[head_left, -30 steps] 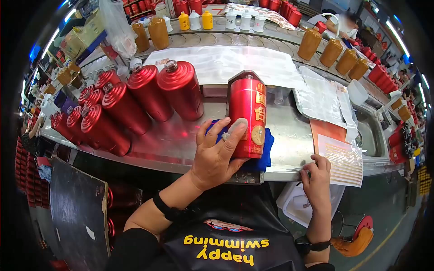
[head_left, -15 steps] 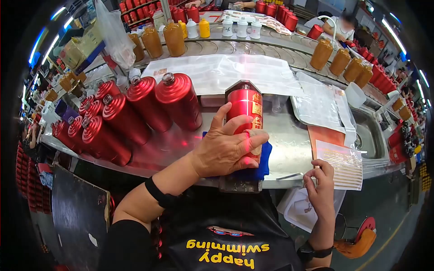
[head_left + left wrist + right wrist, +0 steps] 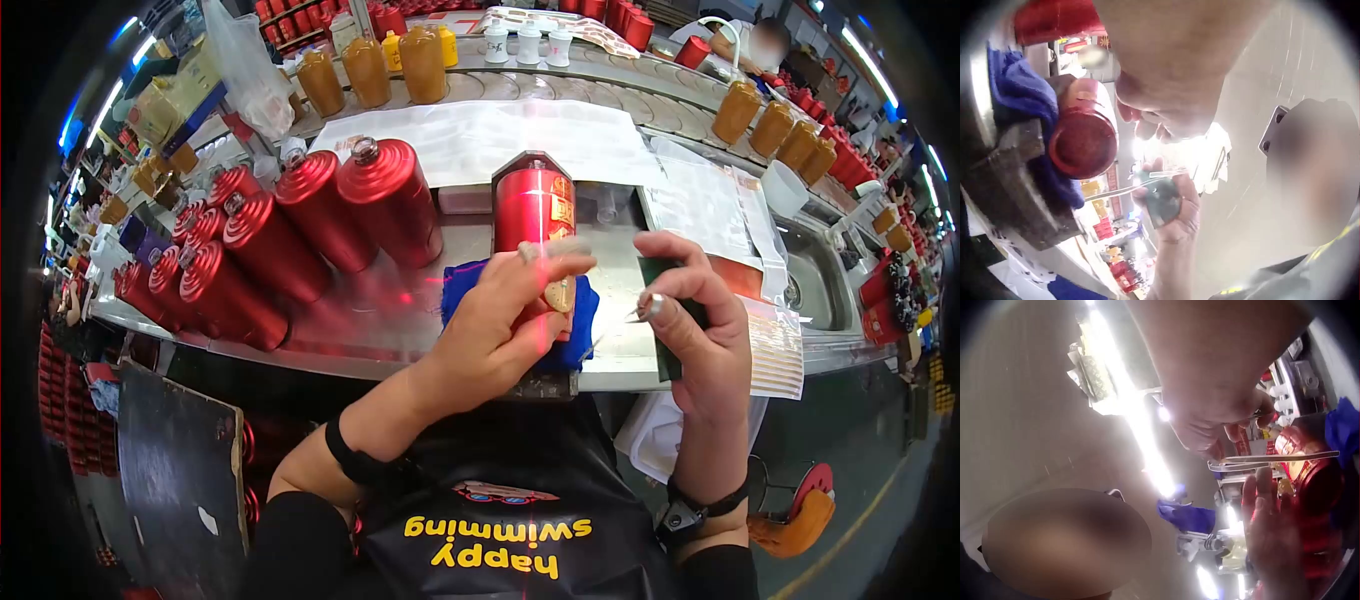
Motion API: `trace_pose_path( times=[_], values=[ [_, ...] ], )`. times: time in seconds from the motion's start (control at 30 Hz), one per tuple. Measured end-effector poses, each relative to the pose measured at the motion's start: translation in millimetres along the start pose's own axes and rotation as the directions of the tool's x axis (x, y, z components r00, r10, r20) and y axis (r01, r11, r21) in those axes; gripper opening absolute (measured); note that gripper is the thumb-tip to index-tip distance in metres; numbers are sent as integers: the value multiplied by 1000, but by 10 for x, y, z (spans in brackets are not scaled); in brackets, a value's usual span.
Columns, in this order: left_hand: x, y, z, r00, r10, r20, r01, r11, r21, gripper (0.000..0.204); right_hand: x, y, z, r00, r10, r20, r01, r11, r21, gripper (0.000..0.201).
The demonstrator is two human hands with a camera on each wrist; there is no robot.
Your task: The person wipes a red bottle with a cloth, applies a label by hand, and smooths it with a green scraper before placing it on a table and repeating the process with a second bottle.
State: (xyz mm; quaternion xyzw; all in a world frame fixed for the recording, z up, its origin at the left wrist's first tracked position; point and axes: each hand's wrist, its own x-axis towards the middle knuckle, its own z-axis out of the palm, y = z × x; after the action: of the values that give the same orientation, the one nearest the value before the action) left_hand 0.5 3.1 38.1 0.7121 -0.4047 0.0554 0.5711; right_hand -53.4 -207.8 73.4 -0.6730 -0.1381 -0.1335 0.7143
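A red bottle [image 3: 522, 215] with gold lettering and a round gold emblem [image 3: 561, 293] lies tilted in a dark holder, a blue cloth [image 3: 463, 290] under its lower end. Across its front stretches my left hand [image 3: 490, 325], blurred, fingers extended close over the emblem; one finger wears a pale wrap. To the right of the bottle, my right hand [image 3: 715, 345] is raised and pinches metal tweezers [image 3: 1304, 457], whose arms point toward the bottle in the right wrist view. A dark green flat piece [image 3: 1163, 203] sits against that hand's palm.
Several red bottles [image 3: 390, 205] stand at the left of the metal table. A sheet with gold strips [image 3: 775, 350] lies at the front right, near a sink [image 3: 830, 285]. White sheeting [image 3: 480, 140] covers the back; beyond it runs a conveyor [image 3: 600, 85] with brown bottles.
My right hand has risen from beside the gold-strip sheet and moved closer to the bottle, with the tweezers. My left hand has shifted over the bottle's front, its fingers now spread across it.
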Motion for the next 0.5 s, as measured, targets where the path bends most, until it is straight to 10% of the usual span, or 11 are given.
trace_pose_path(
  times=[0.13,0.5],
  values=[
    [96,171,-12,855,-353,379,492,784,-379,43,86,45,130,997,-70,17,69,994,79,10],
    [-182,53,-164,623,-502,599,782,382,-493,29,-112,349,-133,961,247,-124,-166,874,457,6]
  ],
)
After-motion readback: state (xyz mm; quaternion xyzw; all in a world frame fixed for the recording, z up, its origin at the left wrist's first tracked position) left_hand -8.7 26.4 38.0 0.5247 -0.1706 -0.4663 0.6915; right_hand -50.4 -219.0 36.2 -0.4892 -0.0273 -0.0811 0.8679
